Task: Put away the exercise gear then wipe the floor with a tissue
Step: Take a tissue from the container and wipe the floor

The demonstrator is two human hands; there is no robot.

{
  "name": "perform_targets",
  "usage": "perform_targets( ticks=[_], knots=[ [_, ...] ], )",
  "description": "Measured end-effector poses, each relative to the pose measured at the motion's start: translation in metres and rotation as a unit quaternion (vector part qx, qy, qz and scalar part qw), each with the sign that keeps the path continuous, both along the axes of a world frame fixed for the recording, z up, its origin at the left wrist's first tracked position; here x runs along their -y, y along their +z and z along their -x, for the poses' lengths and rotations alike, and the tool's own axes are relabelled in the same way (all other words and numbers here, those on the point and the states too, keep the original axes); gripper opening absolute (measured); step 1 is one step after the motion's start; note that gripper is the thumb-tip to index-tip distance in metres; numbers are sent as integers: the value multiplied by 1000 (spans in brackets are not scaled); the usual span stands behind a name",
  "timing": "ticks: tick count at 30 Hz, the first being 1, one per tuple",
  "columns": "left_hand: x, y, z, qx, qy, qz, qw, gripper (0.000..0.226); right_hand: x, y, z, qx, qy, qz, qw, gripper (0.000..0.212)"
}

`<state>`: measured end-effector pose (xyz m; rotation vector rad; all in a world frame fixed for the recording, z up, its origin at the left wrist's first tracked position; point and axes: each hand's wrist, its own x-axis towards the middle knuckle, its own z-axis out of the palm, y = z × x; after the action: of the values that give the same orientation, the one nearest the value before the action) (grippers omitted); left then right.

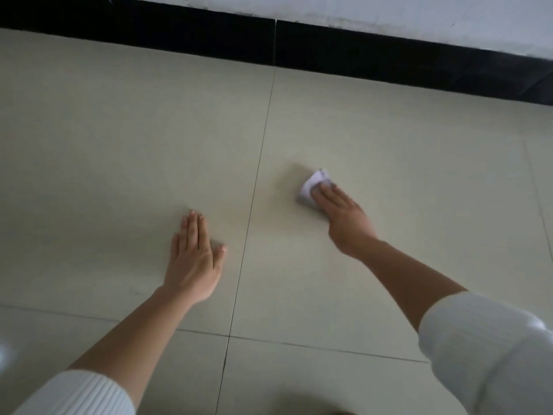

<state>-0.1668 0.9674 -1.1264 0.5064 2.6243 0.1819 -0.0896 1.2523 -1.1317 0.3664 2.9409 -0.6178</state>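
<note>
Nearest me, my white sleeves (77, 393) are pushed up both forearms. My left hand (194, 259) rests flat on the floor (119, 130) as a prop, its fingers (193, 229) straight and pressed together, thumb out to the right. A dark grout line (257, 181) runs away from me just right of that hand, between my two hands. Past it and farther out, my right hand (341, 217) presses a folded white tissue (311, 187) onto the tile. The fingers (326, 196) lie straight and close together on top of it, and the wad pokes out to the left and far side of my fingertips. I cannot tell where the thumb sits. No exercise gear shows anywhere here, so I judge I am on the wiping step. The next move calls for even downward pressure while I sweep the tissue sideways, keeping it trapped under my fingers so it does not bunch or slip out. There is open tile all round the tissue, left across the grout line and right alike. Farther off, the floor ends at a black skirting board (179, 34) under a pale wall (389, 10), well apart from my hand, and that edge is the only limit to my strokes.
</note>
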Motion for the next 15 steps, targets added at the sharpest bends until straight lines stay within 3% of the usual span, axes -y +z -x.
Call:
perform_targets(
  ticks=[4,7,11,15],
  knots=[
    [3,5,-16,15,-30,33,999,74,-25,14,-17,73,-100,-29,992,76],
    [3,6,-22,16,-38,44,998,74,-13,13,-36,78,-155,-31,984,75],
    [-1,5,-28,7,-10,25,1000,71,40,10,-53,43,-114,-19,992,76],
    [-13,4,-36,-17,-3,2,1000,68,79,11,-77,34,4,-10,999,73]
  ],
)
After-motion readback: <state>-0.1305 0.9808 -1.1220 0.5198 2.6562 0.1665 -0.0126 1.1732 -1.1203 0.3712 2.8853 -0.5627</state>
